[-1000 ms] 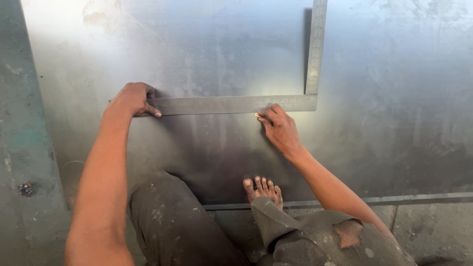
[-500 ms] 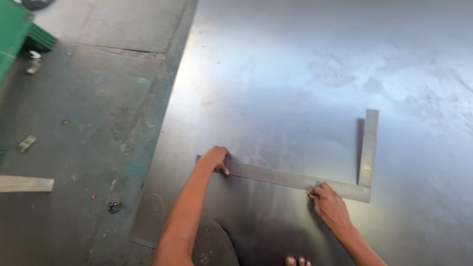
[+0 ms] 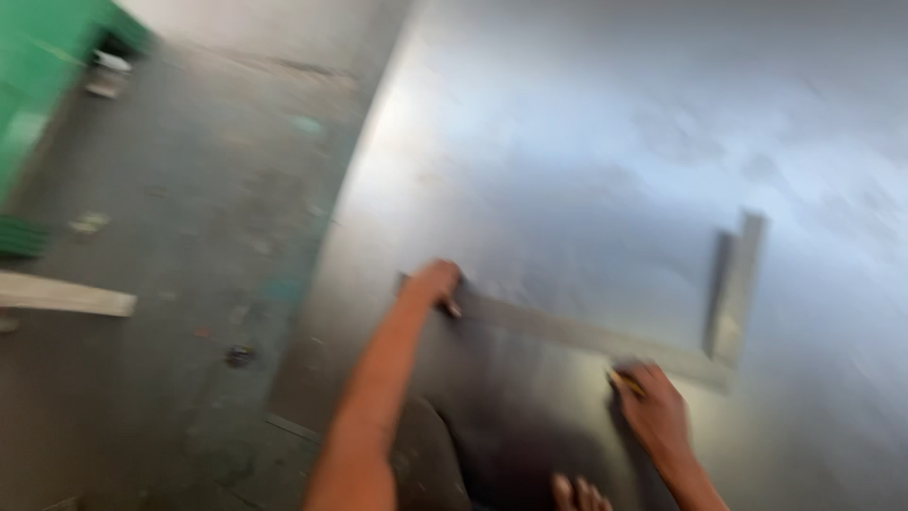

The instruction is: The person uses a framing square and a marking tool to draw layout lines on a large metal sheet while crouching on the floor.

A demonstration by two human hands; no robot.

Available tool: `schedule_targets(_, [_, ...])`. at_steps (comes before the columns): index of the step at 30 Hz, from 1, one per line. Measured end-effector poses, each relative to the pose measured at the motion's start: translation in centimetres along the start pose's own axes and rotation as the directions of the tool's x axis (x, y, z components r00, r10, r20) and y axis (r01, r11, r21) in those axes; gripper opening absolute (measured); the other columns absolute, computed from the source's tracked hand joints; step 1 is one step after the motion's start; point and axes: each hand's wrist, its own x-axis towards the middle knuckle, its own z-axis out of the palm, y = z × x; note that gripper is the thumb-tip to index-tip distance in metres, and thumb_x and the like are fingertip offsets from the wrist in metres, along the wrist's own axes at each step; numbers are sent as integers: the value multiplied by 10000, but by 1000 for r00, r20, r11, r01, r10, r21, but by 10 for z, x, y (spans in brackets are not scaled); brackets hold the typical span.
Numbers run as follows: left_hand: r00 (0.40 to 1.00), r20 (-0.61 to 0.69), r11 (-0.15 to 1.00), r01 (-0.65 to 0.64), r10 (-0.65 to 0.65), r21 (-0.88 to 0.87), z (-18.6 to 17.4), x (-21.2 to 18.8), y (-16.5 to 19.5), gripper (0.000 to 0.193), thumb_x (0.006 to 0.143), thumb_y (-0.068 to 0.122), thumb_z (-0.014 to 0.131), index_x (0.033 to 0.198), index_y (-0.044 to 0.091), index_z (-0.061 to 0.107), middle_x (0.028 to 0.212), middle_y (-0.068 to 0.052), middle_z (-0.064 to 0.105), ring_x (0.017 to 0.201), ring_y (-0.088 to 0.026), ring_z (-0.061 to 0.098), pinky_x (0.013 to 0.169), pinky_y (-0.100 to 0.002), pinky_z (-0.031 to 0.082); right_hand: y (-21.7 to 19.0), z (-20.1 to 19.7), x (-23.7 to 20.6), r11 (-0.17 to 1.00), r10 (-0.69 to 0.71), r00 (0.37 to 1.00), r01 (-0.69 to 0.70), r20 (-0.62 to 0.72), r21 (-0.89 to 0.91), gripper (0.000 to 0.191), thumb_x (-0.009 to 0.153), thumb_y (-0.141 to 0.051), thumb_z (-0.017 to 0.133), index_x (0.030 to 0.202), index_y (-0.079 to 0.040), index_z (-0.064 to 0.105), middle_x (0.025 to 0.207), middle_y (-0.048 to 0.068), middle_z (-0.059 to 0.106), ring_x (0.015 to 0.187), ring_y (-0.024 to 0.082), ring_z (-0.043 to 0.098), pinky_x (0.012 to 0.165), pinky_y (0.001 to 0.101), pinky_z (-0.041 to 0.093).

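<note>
A large grey metal sheet (image 3: 586, 142) lies on the floor. On it rests an L-shaped steel square (image 3: 586, 336), its long arm running left to right and its short arm pointing away at the right. My left hand (image 3: 437, 284) presses on the left end of the long arm. My right hand (image 3: 653, 407) sits below the long arm near the corner, fingers closed on a small thin marking tool whose kind the blur hides. The toes of a bare foot (image 3: 579, 494) show at the bottom edge.
Bare concrete floor (image 3: 180, 208) lies left of the sheet. A green box-like object (image 3: 47, 66) stands at the top left. A pale wooden strip (image 3: 66, 295) lies at the left edge. A small dark object (image 3: 238, 356) rests near the sheet's left edge.
The view has swung up and to the left and become blurred, showing more floor and the green object. Both hands stay on the square at about the same places.
</note>
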Motion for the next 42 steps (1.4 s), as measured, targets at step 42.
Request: schedule_targets(42, [960, 108, 966, 258, -259, 21, -38, -47, 56, 573, 597, 310, 1005, 1053, 131, 708, 1048, -62, 728, 1066, -322, 656, 851, -598, 504, -11, -8, -13, 999, 1, 998, -4, 70, 47, 161, 900, -86, 739, 1053, -49, 706, 1070, 83, 691, 853, 303, 700, 722, 392, 557])
